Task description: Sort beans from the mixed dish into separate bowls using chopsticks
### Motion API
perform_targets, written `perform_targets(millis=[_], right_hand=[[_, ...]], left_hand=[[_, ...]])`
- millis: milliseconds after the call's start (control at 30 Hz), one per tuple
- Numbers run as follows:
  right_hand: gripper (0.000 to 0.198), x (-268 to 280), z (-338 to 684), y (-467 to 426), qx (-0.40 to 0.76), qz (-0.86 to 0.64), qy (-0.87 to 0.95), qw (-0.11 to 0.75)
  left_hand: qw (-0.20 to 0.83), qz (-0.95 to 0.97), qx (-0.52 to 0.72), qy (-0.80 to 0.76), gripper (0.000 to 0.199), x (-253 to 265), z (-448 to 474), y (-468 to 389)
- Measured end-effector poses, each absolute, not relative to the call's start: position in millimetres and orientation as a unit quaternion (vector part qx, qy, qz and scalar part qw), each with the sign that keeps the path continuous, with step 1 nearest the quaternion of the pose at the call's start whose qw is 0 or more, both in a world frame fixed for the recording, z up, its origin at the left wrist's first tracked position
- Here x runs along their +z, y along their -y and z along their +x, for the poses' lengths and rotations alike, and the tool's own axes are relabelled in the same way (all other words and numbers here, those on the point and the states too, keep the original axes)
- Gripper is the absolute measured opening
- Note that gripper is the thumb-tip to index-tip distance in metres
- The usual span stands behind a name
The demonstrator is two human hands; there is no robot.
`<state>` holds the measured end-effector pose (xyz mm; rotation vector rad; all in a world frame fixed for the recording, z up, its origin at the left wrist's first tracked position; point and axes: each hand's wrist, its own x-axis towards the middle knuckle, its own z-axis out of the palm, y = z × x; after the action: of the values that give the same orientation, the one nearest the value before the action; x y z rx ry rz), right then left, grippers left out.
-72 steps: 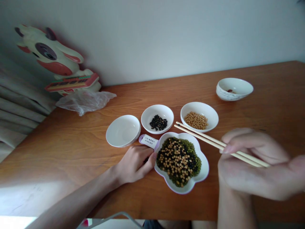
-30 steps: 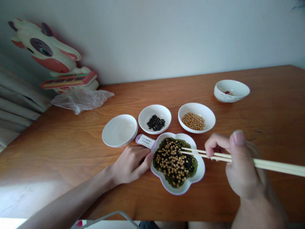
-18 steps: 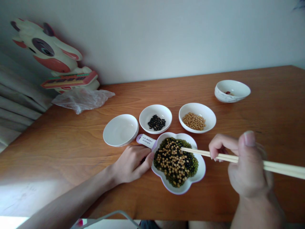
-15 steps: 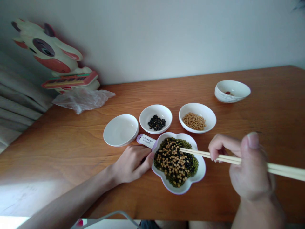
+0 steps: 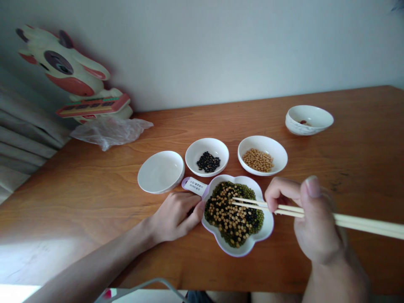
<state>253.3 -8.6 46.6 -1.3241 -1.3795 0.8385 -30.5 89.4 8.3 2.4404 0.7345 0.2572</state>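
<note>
A flower-shaped white dish [image 5: 267,221] with a lilac rim holds mixed beans [image 5: 235,214]: green, black and yellow. My left hand [image 5: 179,215] grips the dish's left edge beside its labelled lilac handle [image 5: 195,185], thumb and fingers closed on the rim. In my right hand [image 5: 311,219] is a pair of chopsticks [image 5: 287,210], their tips slightly apart over the beans in the dish's upper middle. Whether a bean sits between the tips I cannot tell. Behind the dish stand a bowl of black beans [image 5: 208,162], a bowl of yellow soybeans [image 5: 258,160] and an empty white bowl [image 5: 160,172].
Farther right stands a white bowl [image 5: 309,120] with a few reddish things inside. At the back left, a cow-shaped toy keyboard [image 5: 91,105] leans at the wall with a clear plastic bag [image 5: 112,131] before it. A cable [image 5: 154,281] crosses the front edge.
My right hand has moved left with the chopsticks. Their tips have shifted left over the beans and spread apart. My left hand stays on the dish.
</note>
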Motion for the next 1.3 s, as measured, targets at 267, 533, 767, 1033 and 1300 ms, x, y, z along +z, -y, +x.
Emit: perform_targets(millis=[267, 533, 767, 1033, 1300], right_hand=[[0.067, 56, 242, 2, 0.288, -0.541, 0.616, 0.494], [0.069, 53, 243, 2, 0.287, -0.536, 0.600, 0.520], [0.067, 47, 244, 3, 0.342, -0.521, 0.576, 0.529], [0.069, 50, 240, 1, 0.322, -0.530, 0.588, 0.519], [0.070, 50, 239, 1, 0.295, -0.539, 0.589, 0.525]], left_hand=[[0.286, 0.913, 0.094, -0.276, 0.037, 9, -31, -88], [0.289, 0.911, 0.089, -0.282, 0.037, 8, -32, -88], [0.287, 0.912, 0.097, -0.277, 0.037, 9, -31, -89], [0.288, 0.912, 0.104, -0.271, 0.036, 8, -31, -89], [0.289, 0.912, 0.097, -0.274, 0.036, 8, -31, -88]])
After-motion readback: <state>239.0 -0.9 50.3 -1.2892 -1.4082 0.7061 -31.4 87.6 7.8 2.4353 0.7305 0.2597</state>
